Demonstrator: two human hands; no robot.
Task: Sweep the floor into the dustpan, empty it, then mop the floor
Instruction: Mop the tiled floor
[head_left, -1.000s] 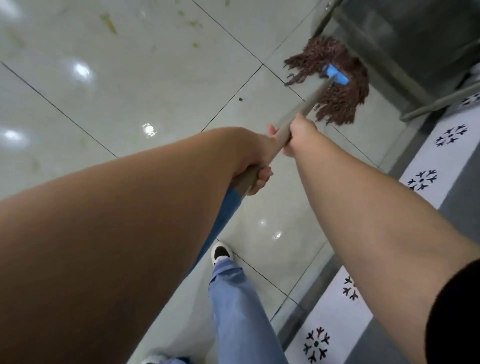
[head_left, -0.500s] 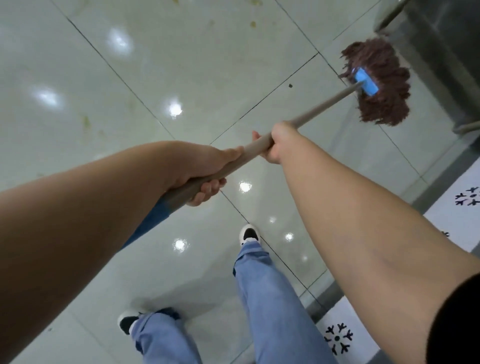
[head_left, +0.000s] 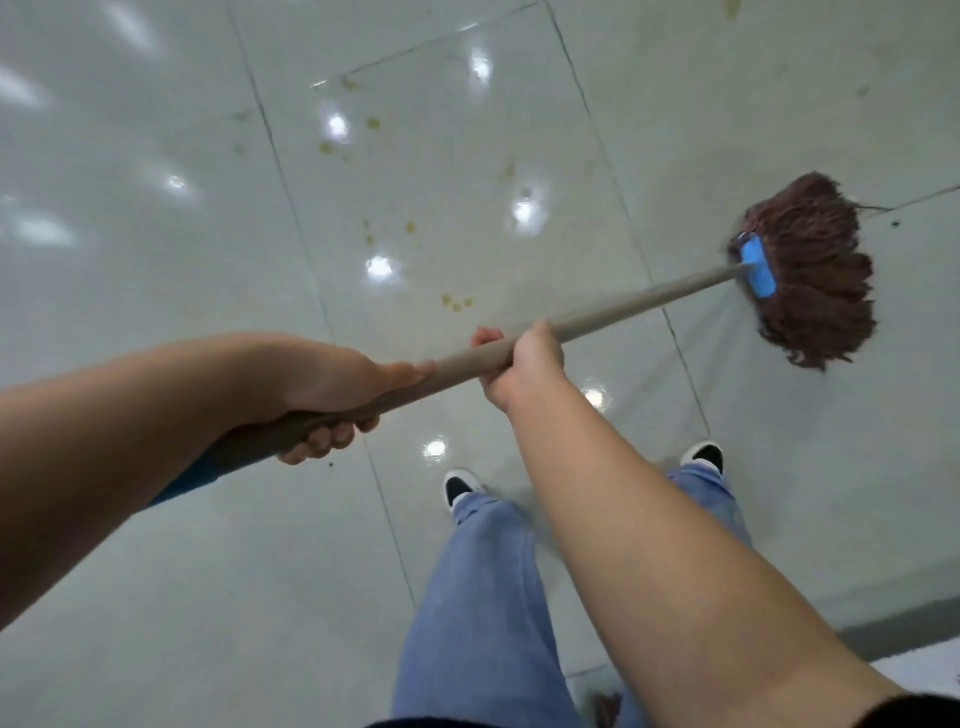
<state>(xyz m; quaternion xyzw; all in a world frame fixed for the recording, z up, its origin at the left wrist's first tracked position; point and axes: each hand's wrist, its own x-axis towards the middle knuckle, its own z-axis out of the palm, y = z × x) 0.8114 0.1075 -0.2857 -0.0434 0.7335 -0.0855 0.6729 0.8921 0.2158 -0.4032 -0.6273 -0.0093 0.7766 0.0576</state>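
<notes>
A mop with a brown string head (head_left: 815, 270) and a blue clamp (head_left: 757, 270) rests on the pale tiled floor (head_left: 156, 260) at the right. Its beige handle (head_left: 639, 301) runs down and left across the view. My right hand (head_left: 519, 364) grips the handle near its middle. My left hand (head_left: 332, 395) grips it lower, just above the blue end grip (head_left: 187, 478). Yellowish stains (head_left: 457, 302) dot the tiles ahead, left of the mop head.
My legs in blue jeans (head_left: 478, 597) and black-and-white shoes (head_left: 460, 488) stand below the handle. A grey threshold strip (head_left: 893, 618) and a white mat edge (head_left: 924, 670) lie at the lower right. More stains (head_left: 327, 148) mark the tile farther off.
The view has swung left, so the grey wall and the patterned mat have left the frame. The mop head now lies on open tiles, nearer the stains, and both feet are in sight.
</notes>
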